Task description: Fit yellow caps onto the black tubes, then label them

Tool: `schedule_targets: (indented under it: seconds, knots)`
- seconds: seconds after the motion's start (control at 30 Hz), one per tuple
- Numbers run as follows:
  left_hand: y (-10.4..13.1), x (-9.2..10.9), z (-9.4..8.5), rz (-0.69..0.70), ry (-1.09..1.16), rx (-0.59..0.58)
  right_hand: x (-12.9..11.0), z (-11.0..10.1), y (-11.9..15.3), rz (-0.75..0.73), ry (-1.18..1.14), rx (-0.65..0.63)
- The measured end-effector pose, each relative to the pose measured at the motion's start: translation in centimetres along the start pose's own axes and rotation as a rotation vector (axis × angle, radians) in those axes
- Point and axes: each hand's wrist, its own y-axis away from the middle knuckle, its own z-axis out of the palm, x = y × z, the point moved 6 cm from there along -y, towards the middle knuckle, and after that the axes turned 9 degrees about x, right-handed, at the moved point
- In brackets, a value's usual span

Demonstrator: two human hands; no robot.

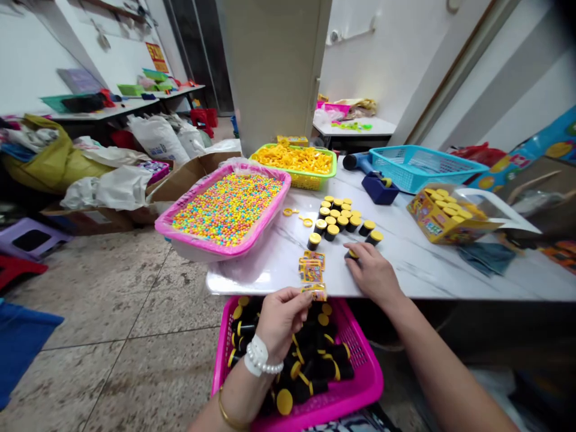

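Note:
My left hand (283, 315) is closed in a pinch on a small printed yellow label (317, 292) at the table's front edge. Just beyond it, several similar labels (311, 270) lie in an overlapping row. My right hand (374, 273) rests on the table with its fingers round a small black tub with a yellow lid (352, 255), partly hidden by the fingers. A cluster of upright black tubs with yellow lids (342, 221) stands behind both hands. Two yellow ring-shaped pieces (306, 222) lie left of the cluster.
Below the table edge, a magenta basket (375, 384) holds many black tubs. A pink-rimmed tray (164, 225) of coloured beads and a green basket (330, 171) of yellow pieces stand left. At right are a blue tape dispenser (379, 189), blue basket (427, 168) and printed box (427, 222).

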Motion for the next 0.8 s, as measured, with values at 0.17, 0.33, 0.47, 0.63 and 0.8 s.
schedule_targets:
  seconds: [0.17,0.33,0.47,0.63,0.8]
  knots:
    - [-1.5,0.0,1.3,-0.105,0.061,-0.059,0.5,-0.5,3.1,0.519,-0.634,-0.062]
    - [-1.8,-0.8,2.9,-0.168,0.127,-0.122,-2.2,-1.2,6.7,0.797,-1.089,-0.151]
    - [-1.4,-1.0,3.5,-0.131,0.14,-0.127,-2.1,-1.7,6.9,0.762,-0.967,-0.176]
    - [-0.6,-1.3,4.1,-0.049,0.115,-0.08,-1.9,-3.0,6.3,0.698,-0.911,-0.069]
    - [-0.1,-1.4,5.4,-0.038,0.135,-0.075,-2.4,-3.1,7.0,0.7,-0.967,-0.123]
